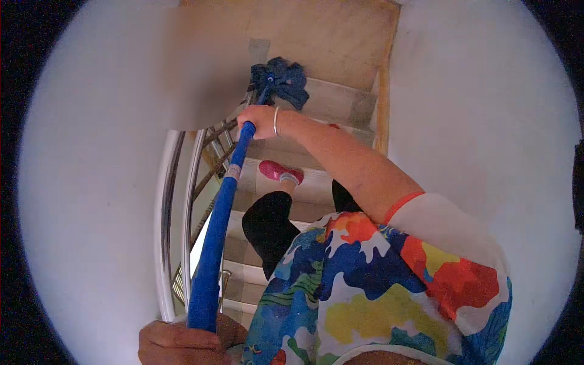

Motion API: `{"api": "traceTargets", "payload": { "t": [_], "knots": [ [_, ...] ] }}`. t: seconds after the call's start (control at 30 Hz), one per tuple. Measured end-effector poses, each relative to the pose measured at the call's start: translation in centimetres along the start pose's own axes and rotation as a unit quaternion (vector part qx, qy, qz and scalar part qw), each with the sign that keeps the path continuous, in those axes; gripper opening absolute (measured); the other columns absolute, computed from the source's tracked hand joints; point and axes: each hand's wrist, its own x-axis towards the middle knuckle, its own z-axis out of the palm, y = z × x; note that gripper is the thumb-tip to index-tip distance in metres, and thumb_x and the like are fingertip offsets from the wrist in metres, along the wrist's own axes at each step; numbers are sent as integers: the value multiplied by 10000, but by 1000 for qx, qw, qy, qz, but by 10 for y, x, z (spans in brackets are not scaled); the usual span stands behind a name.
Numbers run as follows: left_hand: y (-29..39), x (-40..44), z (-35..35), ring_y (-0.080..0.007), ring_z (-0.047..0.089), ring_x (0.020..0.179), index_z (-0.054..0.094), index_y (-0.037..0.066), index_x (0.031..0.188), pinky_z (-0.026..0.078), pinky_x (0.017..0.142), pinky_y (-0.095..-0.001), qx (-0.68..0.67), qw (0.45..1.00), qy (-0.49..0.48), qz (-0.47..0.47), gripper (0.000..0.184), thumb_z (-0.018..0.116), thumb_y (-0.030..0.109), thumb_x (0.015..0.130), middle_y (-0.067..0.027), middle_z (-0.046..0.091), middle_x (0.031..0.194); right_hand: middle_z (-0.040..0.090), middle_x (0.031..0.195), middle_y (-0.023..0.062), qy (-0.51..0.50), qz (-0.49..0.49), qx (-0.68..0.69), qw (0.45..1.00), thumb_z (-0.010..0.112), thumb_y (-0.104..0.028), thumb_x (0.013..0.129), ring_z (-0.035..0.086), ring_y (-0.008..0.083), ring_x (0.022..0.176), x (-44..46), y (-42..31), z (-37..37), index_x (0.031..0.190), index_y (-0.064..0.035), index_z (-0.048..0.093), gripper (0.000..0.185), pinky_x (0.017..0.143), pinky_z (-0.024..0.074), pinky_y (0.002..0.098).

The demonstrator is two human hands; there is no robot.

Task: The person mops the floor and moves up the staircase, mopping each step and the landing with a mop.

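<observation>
Right hand [258, 121] stretched forward, left hand [182, 344] low, both gripping blue mop handle [214, 243]; dark-blue mop head [286, 80] splayed over stairs [340, 103].

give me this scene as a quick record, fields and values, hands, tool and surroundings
place: staircase beside a metal railing
tool: mop with blue handle
right hand: right hand gripping the handle nearer the mop head
left hand: left hand gripping the handle's near end
mop head: dark blue mop head where the stairs meet the landing
footwear: pink-red shoe on a step
wrist: pale bracelet on the right
unclear: blurred patch at upper left
</observation>
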Motion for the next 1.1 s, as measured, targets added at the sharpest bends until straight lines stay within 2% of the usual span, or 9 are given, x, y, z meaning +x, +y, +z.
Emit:
{"api": "traceTargets", "payload": {
  "t": [0.1,0.17,0.33,0.53,0.63,0.67,0.7,0.83,1.1],
  "knots": [
    [5,-13,-2,-185,520,487,463,72,562,493,498,-344,17,999,24,14,292,566,265,756,-50,487,563,586,789,91,-30,47,-65,996,642,-155,628,555,323,857,-13,-12,-16,758,-110,565,158,686,439,431],
    [-4,-45,-4,-23,437,348,438,266,436,344,422,-229,8,970,238,58,365,557,332,775,99,461,400,603,794,99,-36,77,-80,993,649,-183,614,579,327,828,-35,-10,-18,766,-117,580,181,667,452,439],
    [-45,-65,29,-121,499,358,549,153,479,430,397,-262,-131,938,320,16,338,616,264,792,21,493,416,624,809,93,-19,190,-152,970,661,-243,608,602,328,801,-149,4,-37,765,-141,597,198,644,466,452],
    [-69,-67,58,-192,566,465,533,127,489,466,538,-383,-263,946,186,-46,361,593,306,796,-25,542,490,590,755,118,59,209,-161,963,682,-245,607,576,349,766,-218,32,-30,753,-129,589,209,656,462,445],
    [-38,-71,39,-182,590,508,548,129,505,481,542,-357,-225,939,246,-82,340,581,295,800,-29,560,520,577,732,126,138,165,-140,966,678,-211,607,566,351,734,-176,20,-17,726,-119,561,190,639,444,457],
    [-10,-63,49,-177,586,494,543,132,499,490,548,-347,-178,968,163,-69,343,575,295,799,-25,554,509,574,728,127,174,117,-128,969,673,-204,606,563,353,728,-176,17,-11,719,-117,551,187,631,436,460],
    [1,-56,42,-172,583,479,538,135,492,499,553,-337,-140,985,81,-58,347,569,294,798,-21,547,498,571,721,128,161,101,-116,975,673,-194,594,560,359,726,-157,4,-12,723,-120,547,195,626,429,461],
    [34,0,65,-173,498,435,474,77,553,482,481,-343,-7,996,86,-28,241,613,231,676,-48,490,520,567,710,112,173,-24,-63,983,679,-132,554,558,349,724,-78,3,1,715,-116,544,211,621,431,443],
    [29,29,110,-181,534,499,486,84,576,483,523,-333,136,987,-28,-77,271,606,255,748,-40,528,576,563,745,100,106,-75,13,991,661,-120,622,551,321,794,-53,13,-4,725,-104,547,154,720,426,416]
  ]
}}
